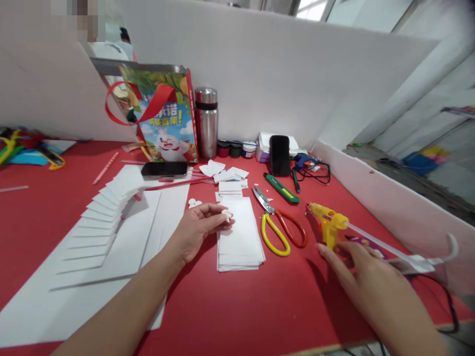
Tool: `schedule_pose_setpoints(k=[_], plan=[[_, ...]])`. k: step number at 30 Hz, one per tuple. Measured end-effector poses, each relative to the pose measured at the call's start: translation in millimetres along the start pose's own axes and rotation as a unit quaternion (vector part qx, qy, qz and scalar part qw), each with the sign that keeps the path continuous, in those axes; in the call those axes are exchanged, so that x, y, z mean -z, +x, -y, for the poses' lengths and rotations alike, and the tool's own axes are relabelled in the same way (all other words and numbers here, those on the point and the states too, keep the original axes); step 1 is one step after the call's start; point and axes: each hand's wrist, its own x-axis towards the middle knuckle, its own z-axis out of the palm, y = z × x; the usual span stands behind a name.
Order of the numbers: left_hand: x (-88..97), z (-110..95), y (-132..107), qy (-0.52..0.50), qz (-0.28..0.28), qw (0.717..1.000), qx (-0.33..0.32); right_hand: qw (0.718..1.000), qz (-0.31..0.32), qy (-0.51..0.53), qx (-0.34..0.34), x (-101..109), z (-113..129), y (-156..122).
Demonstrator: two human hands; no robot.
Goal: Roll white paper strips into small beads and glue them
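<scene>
My left hand [198, 228] pinches a small white curled paper piece [226, 214] between thumb and fingertips, just over the left edge of a stack of white paper strips [239, 237]. My right hand [365, 277] lies at the lower right with fingers stretched out, its fingertips touching the base of a yellow glue gun [328, 222] that stands on the red table [237, 306]. A clear glue stick sticks out of the gun's back toward the right.
Yellow-and-red scissors [280, 225] lie between the paper stack and the glue gun. A fanned row of white strips [102, 212] rests on large white sheets at left. Further back: a black phone [164, 169], a steel flask [206, 122], a gift bag [163, 116], paint jars, a green knife [281, 188].
</scene>
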Motion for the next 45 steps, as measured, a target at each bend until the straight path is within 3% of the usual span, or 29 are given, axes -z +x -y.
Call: schedule_pose_setpoints(k=[4, 8, 13, 17, 21, 27, 35, 45], plan=[[-2.3, -1, -3, 0.003, 0.008, 1.0, 0.005, 0.998, 0.013, 0.04, -0.041, -13, -2, 28], [-1.1, -2, -2, -0.001, 0.01, 1.0, 0.003, 0.982, 0.089, 0.09, -0.137, -16, 6, 51], [-0.1, 0, 1, 0.012, 0.007, 1.0, 0.003, 0.962, 0.067, 0.185, -0.191, -17, 9, 42], [-2.3, 1, 0, 0.032, 0.0, 0.999, -0.006, 0.938, 0.039, 0.321, -0.123, 2, 28, 17], [-6.6, 0, -2, 0.048, -0.027, 0.998, -0.008, 0.88, 0.173, 0.44, -0.047, 20, 67, -6], [-9.9, -2, -5, 0.045, -0.033, 0.998, -0.001, 0.828, 0.228, 0.509, -0.063, 11, 103, -22], [-13.0, -4, -5, 0.053, -0.036, 0.998, 0.017, 0.826, 0.235, 0.505, -0.082, 9, 111, -23], [-15.5, -7, -8, 0.057, -0.026, 0.998, 0.026, 0.839, 0.192, 0.504, -0.069, 8, 114, -22]])
